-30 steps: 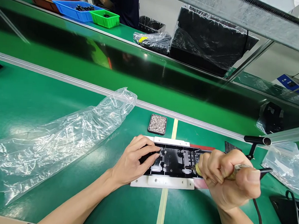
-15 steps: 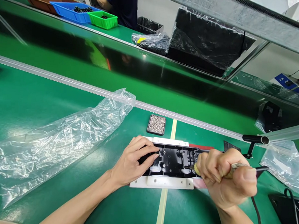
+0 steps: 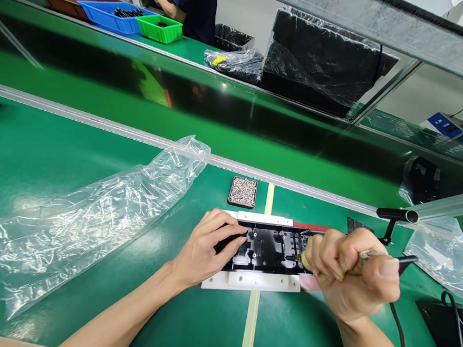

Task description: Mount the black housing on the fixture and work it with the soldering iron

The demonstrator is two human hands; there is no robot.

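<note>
A long black plastic part (image 3: 268, 248) lies in a white fixture (image 3: 261, 282) on the green table. At its left end, my left hand (image 3: 206, 248) grips the part, thumb and fingers bent over its edges. My right hand (image 3: 347, 274) is wrapped round a soldering iron (image 3: 408, 259), whose cord hangs down on the right. The tool's yellowish front end points at the right half of the part; its tip is too small to make out. Just behind the fixture sits a square black dish (image 3: 242, 191) filled with small metal pieces.
A crumpled clear plastic bag (image 3: 105, 212) covers much of the left. On the right are a black tube on a stand (image 3: 397, 215), a clear bag (image 3: 442, 257) and a black device (image 3: 446, 331). Beyond the metal rail stand coloured trays (image 3: 160, 28), near a person in dark clothing.
My hands and the black part have stayed nearly still. In the background, the other person's arms have shifted to the right.
</note>
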